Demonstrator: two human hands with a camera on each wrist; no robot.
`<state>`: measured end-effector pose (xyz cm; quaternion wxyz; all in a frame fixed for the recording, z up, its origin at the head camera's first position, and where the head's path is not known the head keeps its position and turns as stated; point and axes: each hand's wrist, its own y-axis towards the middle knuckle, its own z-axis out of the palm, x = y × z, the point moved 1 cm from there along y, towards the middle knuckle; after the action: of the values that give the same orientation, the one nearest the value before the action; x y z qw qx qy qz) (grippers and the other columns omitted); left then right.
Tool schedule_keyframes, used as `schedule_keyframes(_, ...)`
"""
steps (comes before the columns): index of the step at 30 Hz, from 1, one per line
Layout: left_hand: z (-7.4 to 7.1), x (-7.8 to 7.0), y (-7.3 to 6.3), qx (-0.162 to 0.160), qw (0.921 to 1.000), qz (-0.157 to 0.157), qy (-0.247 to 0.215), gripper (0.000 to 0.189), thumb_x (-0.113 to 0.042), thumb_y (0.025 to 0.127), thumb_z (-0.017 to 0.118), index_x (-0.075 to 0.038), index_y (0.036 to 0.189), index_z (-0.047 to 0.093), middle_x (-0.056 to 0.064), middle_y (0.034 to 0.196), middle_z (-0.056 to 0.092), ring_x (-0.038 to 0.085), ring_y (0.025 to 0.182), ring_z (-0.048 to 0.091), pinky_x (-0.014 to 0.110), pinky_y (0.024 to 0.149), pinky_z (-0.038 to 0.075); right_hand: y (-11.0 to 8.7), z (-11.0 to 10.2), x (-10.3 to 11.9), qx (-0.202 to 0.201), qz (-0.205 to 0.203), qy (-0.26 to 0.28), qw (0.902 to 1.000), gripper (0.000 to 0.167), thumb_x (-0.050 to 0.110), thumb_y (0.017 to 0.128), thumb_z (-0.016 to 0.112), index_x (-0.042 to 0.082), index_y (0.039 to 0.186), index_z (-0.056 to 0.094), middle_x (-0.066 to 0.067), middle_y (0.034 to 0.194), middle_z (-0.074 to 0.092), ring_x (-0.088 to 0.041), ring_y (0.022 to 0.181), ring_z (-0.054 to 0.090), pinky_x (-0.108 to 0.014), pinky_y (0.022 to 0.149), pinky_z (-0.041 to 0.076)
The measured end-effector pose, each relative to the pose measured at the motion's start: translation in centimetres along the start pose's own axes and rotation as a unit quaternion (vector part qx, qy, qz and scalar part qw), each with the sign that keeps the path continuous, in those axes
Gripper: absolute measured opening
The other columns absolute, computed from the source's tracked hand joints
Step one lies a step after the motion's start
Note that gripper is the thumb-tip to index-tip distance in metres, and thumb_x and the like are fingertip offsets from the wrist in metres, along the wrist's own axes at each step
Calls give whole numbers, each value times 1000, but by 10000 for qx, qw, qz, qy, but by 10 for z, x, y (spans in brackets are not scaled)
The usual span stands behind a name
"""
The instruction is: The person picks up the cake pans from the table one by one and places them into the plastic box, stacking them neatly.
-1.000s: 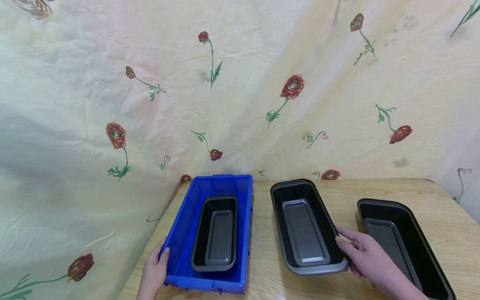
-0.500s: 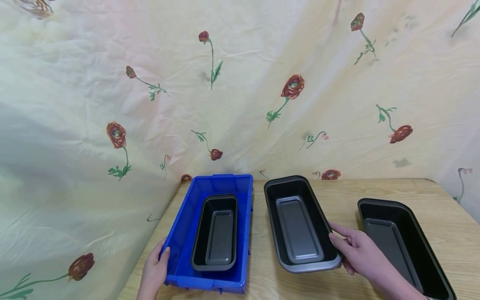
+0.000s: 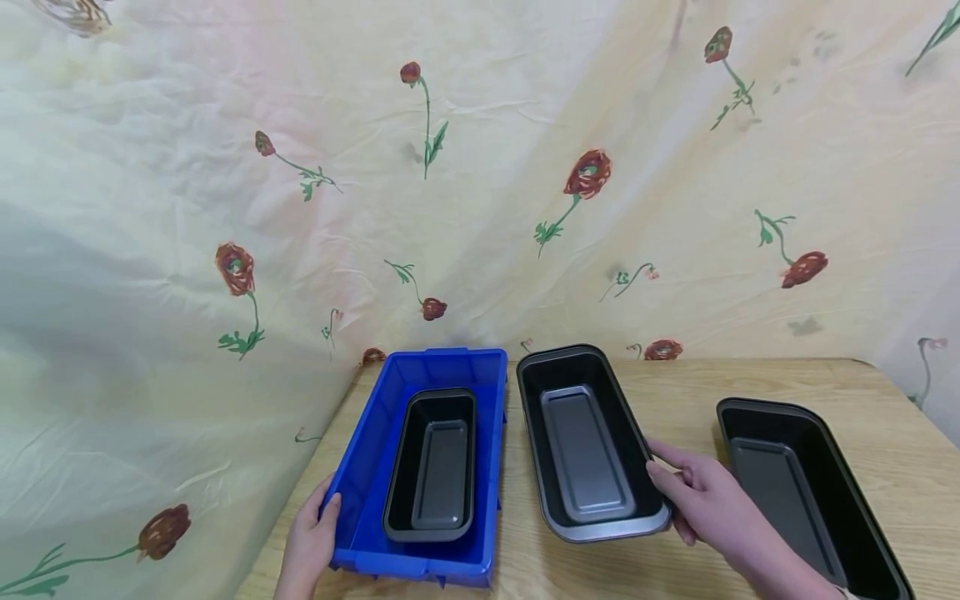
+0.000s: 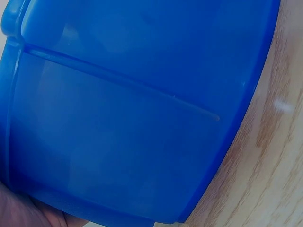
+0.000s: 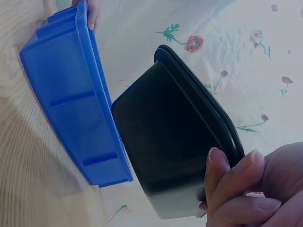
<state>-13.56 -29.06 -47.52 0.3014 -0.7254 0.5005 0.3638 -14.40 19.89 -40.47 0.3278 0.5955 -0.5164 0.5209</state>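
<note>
My left hand point(image 3: 309, 537) grips the near left corner of a blue plastic bin point(image 3: 397, 568), thumb over the rim. Inside the bin lies a dark loaf pan point(image 3: 441, 475). In the left wrist view the bin's outer wall point(image 4: 104, 137) fills most of the picture, with only part of the hand at the bottom left. My right hand point(image 3: 701, 498) pinches the near right edge of a second loaf pan point(image 3: 588, 450), raised above the table just right of the bin. The right wrist view shows this pan's black outer side point(image 5: 165, 123) and my curled fingers point(image 5: 236, 179).
A third dark loaf pan point(image 3: 787, 492) lies on the wooden table point(image 3: 675, 400) at the right, partly behind my right forearm. A flower-patterned cloth point(image 3: 480, 208) hangs along the back and left of the table.
My right hand has carried the held loaf pan leftward and slightly up, closer to the blue bin. My left hand, the bin and the other two pans have stayed in place.
</note>
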Motion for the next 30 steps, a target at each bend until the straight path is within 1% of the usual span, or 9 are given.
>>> schedule_keyframes(3,0,0,0,-4,10000,-5,-13,49,-21,114,37,5,156,38,35,154,40,57,136,42,71,105,40,1,2,3,20,-87,47,9999,60,17,109,55,-10,157,30,-11,61,57,-17,42,48,-27,40,40)
schedule_keyframes(8,0,0,0,-31,10000,29,-34,48,-18,114,38,6,155,39,35,153,40,56,136,43,71,105,40,3,6,7,202,-155,249,9994,59,17,110,52,-10,158,29,-13,63,60,-14,42,48,-23,39,37)
schedule_keyframes(12,0,0,1,-56,10000,71,6,47,-18,113,39,7,154,40,35,152,41,56,135,43,70,105,41,6,9,9,317,-227,335,9987,59,16,110,51,-10,158,28,-11,62,60,-12,42,48,-23,38,37)
schedule_keyframes(14,0,0,1,-54,10000,67,13,47,-18,113,40,6,154,40,35,152,41,56,135,43,69,105,41,7,12,10,351,-343,317,9983,59,16,111,51,-11,157,28,-10,61,59,-12,41,48,-24,38,37)
schedule_keyframes(20,0,-1,2,-38,10000,14,2,48,-18,113,39,6,155,39,35,153,40,55,137,41,70,106,39,11,18,12,310,-617,274,9972,57,14,111,50,-12,156,28,-9,58,58,-10,39,47,-25,35,37)
schedule_keyframes(25,1,-1,1,-73,10000,-23,25,48,-19,113,38,5,155,39,35,154,40,56,138,40,70,107,38,15,24,15,299,-663,280,9970,56,14,110,51,-12,156,31,-11,60,60,-10,39,47,-24,35,37)
schedule_keyframes(30,0,1,1,-63,10000,-19,15,48,-19,114,39,5,155,39,35,153,41,56,136,42,70,106,39,18,30,19,305,-703,272,9967,56,14,110,52,-13,155,33,-10,58,58,-10,39,47,-23,35,36)
